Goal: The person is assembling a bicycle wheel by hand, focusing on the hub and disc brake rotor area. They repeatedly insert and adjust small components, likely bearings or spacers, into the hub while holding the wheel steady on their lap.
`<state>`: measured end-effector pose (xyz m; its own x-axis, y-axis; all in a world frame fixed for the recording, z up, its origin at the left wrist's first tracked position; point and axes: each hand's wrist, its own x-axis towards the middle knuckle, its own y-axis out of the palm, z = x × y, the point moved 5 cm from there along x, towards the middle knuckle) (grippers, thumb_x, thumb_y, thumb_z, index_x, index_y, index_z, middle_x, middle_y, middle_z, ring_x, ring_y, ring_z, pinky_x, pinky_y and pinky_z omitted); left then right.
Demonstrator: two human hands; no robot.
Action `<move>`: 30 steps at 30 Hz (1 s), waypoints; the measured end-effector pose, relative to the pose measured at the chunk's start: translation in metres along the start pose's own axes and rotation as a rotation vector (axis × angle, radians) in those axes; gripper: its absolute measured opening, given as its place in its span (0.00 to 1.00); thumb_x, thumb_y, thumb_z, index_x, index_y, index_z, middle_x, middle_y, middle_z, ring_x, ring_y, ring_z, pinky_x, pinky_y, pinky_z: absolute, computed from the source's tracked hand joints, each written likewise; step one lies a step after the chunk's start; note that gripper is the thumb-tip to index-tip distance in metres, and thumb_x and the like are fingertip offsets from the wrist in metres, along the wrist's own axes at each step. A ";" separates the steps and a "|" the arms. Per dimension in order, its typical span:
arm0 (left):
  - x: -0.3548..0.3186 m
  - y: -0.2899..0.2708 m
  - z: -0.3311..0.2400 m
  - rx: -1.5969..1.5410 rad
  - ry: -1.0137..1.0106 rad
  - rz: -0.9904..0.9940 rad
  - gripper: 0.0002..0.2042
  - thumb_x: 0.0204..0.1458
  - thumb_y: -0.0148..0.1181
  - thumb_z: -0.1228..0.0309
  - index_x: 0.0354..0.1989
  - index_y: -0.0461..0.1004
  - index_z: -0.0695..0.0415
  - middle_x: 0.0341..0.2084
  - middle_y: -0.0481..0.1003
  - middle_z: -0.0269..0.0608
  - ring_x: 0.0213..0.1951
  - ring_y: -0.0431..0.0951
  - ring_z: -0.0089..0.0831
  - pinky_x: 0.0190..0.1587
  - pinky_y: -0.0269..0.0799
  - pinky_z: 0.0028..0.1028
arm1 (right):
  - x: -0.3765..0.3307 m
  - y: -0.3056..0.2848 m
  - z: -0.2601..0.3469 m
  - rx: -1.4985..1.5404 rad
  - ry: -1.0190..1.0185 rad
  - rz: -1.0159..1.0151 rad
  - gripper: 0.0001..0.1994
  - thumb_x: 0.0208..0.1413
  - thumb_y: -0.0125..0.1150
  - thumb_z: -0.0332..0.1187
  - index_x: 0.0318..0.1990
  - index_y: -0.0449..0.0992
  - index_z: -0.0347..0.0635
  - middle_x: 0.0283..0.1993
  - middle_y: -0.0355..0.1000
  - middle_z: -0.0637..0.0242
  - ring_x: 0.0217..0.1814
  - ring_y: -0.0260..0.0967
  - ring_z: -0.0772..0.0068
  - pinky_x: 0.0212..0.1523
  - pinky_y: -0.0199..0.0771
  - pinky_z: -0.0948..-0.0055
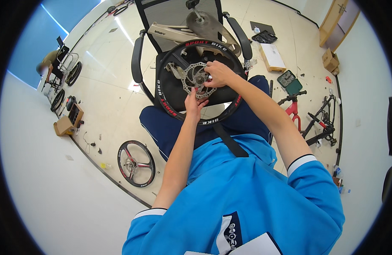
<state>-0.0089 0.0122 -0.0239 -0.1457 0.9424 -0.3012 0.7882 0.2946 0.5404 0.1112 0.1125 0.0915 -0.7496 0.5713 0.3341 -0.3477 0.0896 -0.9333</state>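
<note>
The office chair (137, 59) stands beneath and beyond my right hand (220, 74) and left hand (194, 107); the black wheel (212, 122) lies face-up around both, a pale frame part (172, 32) past its far rim. The disc rotor (192, 79) sits just left of my right hand, bent fingers touching it, pinching or not I cannot tell, and just ahead of my left, loosely open, thumb against its edge.

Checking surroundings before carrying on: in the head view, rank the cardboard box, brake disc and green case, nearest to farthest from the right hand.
From the right hand:
1. Brake disc, on the wheel, at the fingertips.
2. Green case, on the floor to the right.
3. Cardboard box, farther right.
</note>
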 end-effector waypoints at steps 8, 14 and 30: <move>-0.007 0.010 0.020 -0.014 -0.044 -0.034 0.17 0.62 0.53 0.61 0.52 0.63 0.58 0.46 0.71 0.48 0.44 0.77 0.42 0.45 0.77 0.39 | 0.003 -0.024 0.027 -0.084 -0.066 -0.050 0.30 0.37 0.67 0.58 0.33 0.79 0.36 0.41 0.71 0.55 0.46 0.69 0.53 0.47 0.72 0.61; -0.015 0.009 0.033 -0.045 -0.074 -0.015 0.19 0.62 0.54 0.60 0.54 0.61 0.58 0.44 0.72 0.49 0.41 0.77 0.40 0.43 0.77 0.36 | -0.007 -0.026 -0.046 0.220 0.466 -0.052 0.35 0.44 0.64 0.63 0.41 0.74 0.34 0.42 0.74 0.49 0.47 0.73 0.51 0.48 0.72 0.61; -0.001 0.024 0.027 -0.166 0.230 -0.168 0.09 0.65 0.45 0.74 0.50 0.63 0.63 0.44 0.73 0.46 0.40 0.79 0.37 0.47 0.79 0.40 | 0.042 0.020 -0.045 0.167 0.408 0.243 0.17 0.61 0.53 0.48 0.46 0.80 0.49 0.45 0.77 0.55 0.49 0.73 0.50 0.49 0.73 0.56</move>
<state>0.0260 0.0139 -0.0318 -0.4111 0.8841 -0.2221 0.6362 0.4527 0.6247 0.0980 0.1747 0.0810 -0.5509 0.8346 -0.0001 -0.3007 -0.1987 -0.9328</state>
